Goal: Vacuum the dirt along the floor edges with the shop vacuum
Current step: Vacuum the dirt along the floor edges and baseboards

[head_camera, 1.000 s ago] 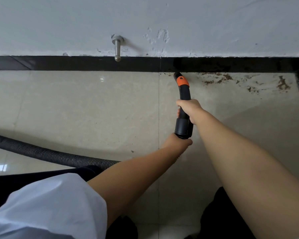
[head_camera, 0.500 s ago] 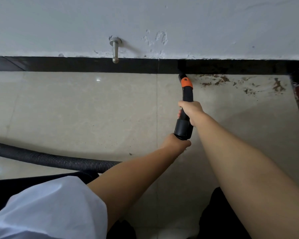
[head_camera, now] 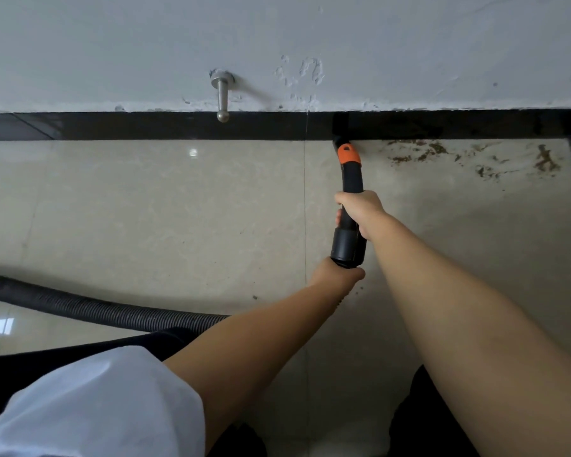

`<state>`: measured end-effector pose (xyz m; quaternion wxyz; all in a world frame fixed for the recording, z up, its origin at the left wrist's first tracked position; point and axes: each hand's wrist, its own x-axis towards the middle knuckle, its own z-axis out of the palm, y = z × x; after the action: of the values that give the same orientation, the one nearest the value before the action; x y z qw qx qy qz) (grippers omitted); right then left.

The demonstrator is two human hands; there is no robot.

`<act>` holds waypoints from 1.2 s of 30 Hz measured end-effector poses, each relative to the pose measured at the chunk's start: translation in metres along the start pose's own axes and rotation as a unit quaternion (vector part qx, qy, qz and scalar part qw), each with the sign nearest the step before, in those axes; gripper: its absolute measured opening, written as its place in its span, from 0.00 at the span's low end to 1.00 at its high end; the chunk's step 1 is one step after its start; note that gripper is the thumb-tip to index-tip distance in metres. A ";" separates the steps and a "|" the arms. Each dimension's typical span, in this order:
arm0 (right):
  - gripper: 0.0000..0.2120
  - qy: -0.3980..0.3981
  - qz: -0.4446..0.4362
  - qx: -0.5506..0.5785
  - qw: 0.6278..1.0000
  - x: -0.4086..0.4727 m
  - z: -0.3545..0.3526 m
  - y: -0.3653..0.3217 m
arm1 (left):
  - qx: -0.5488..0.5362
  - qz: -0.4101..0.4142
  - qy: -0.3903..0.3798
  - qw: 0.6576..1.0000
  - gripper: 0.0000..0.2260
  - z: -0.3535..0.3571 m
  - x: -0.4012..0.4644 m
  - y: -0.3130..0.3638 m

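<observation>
At twelve o'clock of the view, where the glossy black skirting strip (head_camera: 165,126) meets the pale beige polished floor tiles (head_camera: 145,209), the tip of the black plastic vacuum wand with an orange collar (head_camera: 350,179) sits right in the floor edge. The right hand (head_camera: 360,214) wraps its fingers round the middle of the wand. The left hand (head_camera: 338,275) sits at the wand's lower end, touching its cuff; its fingers are hidden, so I cannot tell how firmly it holds. A black ribbed vacuum hose (head_camera: 96,308) trails off toward nine o'clock.

Judging by the floor, the edge from nine o'clock up to the nozzle looks free of dirt, so that stretch seems done. Scattered brown dirt crumbs (head_camera: 435,150) lie along the edge toward two o'clock, with a separate brown clump (head_camera: 546,161) farther right, near the dark corner. That patch is what remains, as far as can be seen.

Compared with a second ago, the nozzle has slid a little to the right along the skirting and nearer the crumbs, and both hands have kept their places on the wand. A silver metal doorstop peg (head_camera: 222,97) juts from the grey-white wall (head_camera: 409,44) at eleven o'clock.
</observation>
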<state>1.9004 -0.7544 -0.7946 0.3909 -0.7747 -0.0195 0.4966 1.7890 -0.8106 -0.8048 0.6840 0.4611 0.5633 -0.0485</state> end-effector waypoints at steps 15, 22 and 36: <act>0.07 -0.023 -0.019 -0.073 0.997 -0.008 0.030 -0.004 | -0.040 -0.003 0.030 0.999 0.11 -0.014 -0.007 -0.006; 0.04 0.078 0.014 0.022 0.997 -0.012 -0.043 0.025 | 0.065 0.002 -0.043 0.997 0.14 0.030 -0.012 -0.006; 0.04 0.097 0.023 0.057 0.993 -0.007 -0.101 0.043 | 0.101 0.010 -0.059 0.993 0.13 0.083 -0.017 -0.001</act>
<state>1.9606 -0.8463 -0.7963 0.4234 -0.7958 0.0645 0.4281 1.8427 -0.8760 -0.7959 0.6667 0.5295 0.5093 -0.1256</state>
